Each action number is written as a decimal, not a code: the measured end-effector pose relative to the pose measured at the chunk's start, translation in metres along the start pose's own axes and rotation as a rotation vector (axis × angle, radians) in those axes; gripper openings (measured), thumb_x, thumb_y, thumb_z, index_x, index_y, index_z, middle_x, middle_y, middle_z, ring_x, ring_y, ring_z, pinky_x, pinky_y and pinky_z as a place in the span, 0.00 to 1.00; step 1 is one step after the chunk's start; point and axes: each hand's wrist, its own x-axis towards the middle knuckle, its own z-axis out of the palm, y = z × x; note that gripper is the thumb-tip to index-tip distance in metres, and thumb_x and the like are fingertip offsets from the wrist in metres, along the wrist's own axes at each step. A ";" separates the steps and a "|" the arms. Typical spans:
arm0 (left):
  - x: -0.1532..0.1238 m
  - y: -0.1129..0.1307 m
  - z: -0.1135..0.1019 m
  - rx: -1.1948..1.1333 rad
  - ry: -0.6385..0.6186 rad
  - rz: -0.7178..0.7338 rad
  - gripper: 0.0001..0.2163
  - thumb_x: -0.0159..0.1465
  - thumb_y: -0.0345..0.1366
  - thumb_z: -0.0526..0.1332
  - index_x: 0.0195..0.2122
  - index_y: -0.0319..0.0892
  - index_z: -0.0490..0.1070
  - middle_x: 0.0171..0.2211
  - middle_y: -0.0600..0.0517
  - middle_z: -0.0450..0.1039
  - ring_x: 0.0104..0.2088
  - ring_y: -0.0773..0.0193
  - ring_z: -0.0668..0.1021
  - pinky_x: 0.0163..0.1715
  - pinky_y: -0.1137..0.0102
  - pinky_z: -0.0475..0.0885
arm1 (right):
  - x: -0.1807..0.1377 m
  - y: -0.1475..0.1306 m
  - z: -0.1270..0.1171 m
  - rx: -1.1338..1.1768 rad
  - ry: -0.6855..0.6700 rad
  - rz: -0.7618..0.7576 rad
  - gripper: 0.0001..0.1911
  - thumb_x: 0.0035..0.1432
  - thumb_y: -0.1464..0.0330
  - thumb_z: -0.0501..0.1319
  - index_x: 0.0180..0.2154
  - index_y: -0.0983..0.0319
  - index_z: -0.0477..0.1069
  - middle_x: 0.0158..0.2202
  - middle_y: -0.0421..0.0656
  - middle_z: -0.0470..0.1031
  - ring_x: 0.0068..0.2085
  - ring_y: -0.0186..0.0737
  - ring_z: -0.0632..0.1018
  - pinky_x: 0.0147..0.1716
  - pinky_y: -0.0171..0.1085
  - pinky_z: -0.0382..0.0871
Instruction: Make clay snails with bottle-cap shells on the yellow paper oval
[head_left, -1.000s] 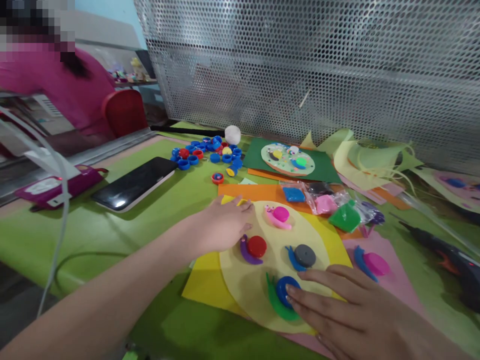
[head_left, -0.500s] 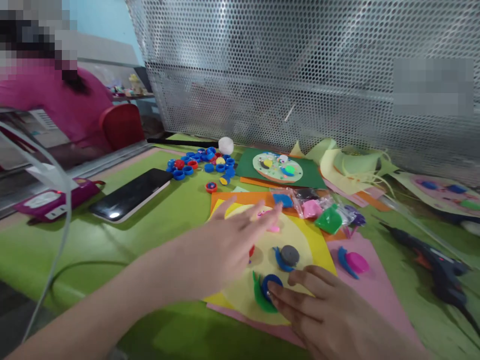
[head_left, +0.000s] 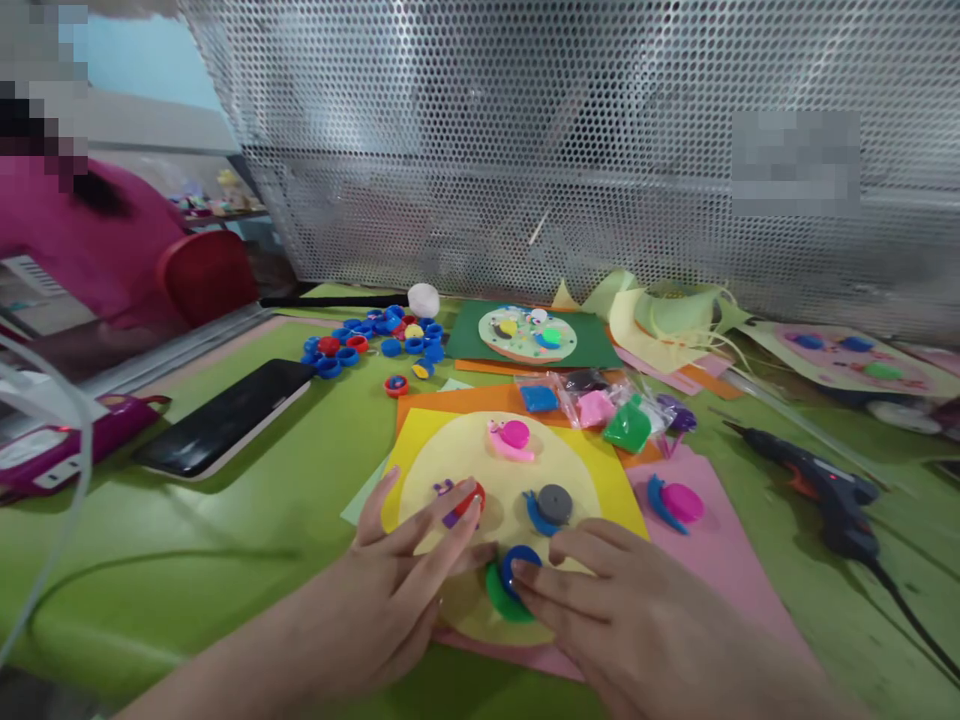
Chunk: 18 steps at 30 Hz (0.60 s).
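On a round cream paper (head_left: 427, 450) over a yellow sheet lie several snails with bottle-cap shells. My right hand (head_left: 637, 610) has its fingers pressed together against the blue bottle cap (head_left: 520, 566) of a green clay snail (head_left: 504, 600). My left hand (head_left: 397, 590) is open, fingers stretched over the red-capped purple snail (head_left: 444, 490) and partly hiding it; its thumb reaches to the green snail's head end. A blue snail with a grey cap (head_left: 555, 505) lies just above my right fingers, and a pink snail (head_left: 514, 437) sits at the top of the circle.
A blue snail with a pink cap (head_left: 681, 502) lies on pink paper at right, near a hot glue gun (head_left: 832, 490). Bagged clay (head_left: 628, 425), loose bottle caps (head_left: 390, 345), a phone (head_left: 225, 420) and a power strip (head_left: 52, 450) surround the work. Behind stands a perforated metal panel (head_left: 487, 150).
My left hand has come down and nearer, from above the paper circle to the red-capped and green snails, uncovering the pink snail. My right hand stays at the blue cap. The view has shifted slightly right.
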 end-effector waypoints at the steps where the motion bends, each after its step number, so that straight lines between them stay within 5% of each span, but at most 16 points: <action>1: 0.000 0.000 0.000 0.006 -0.003 0.007 0.28 0.58 0.22 0.46 0.62 0.34 0.46 0.58 0.47 0.60 0.63 0.56 0.50 0.60 0.46 0.38 | 0.000 0.000 0.000 -0.002 0.004 -0.001 0.07 0.54 0.73 0.57 0.35 0.61 0.72 0.42 0.36 0.76 0.36 0.38 0.71 0.37 0.40 0.65; 6: -0.001 0.001 0.002 -0.010 0.026 0.023 0.30 0.57 0.21 0.46 0.62 0.32 0.41 0.57 0.46 0.62 0.63 0.55 0.47 0.59 0.44 0.32 | 0.001 0.001 0.000 0.011 0.010 -0.008 0.07 0.54 0.72 0.57 0.35 0.61 0.72 0.41 0.36 0.76 0.35 0.37 0.71 0.38 0.40 0.65; 15: 0.006 0.003 -0.001 -0.097 -0.118 -0.058 0.27 0.59 0.27 0.48 0.62 0.36 0.49 0.52 0.44 0.68 0.60 0.53 0.59 0.59 0.47 0.46 | -0.002 -0.001 0.000 -0.003 0.009 -0.011 0.08 0.54 0.70 0.58 0.37 0.61 0.73 0.43 0.37 0.76 0.36 0.38 0.72 0.38 0.42 0.66; 18: 0.004 0.003 0.000 -0.089 -0.067 -0.023 0.32 0.58 0.24 0.48 0.63 0.34 0.38 0.54 0.45 0.66 0.61 0.52 0.56 0.58 0.45 0.44 | -0.002 0.003 -0.003 0.049 0.023 -0.010 0.10 0.56 0.71 0.55 0.39 0.60 0.73 0.42 0.37 0.76 0.36 0.38 0.73 0.39 0.40 0.66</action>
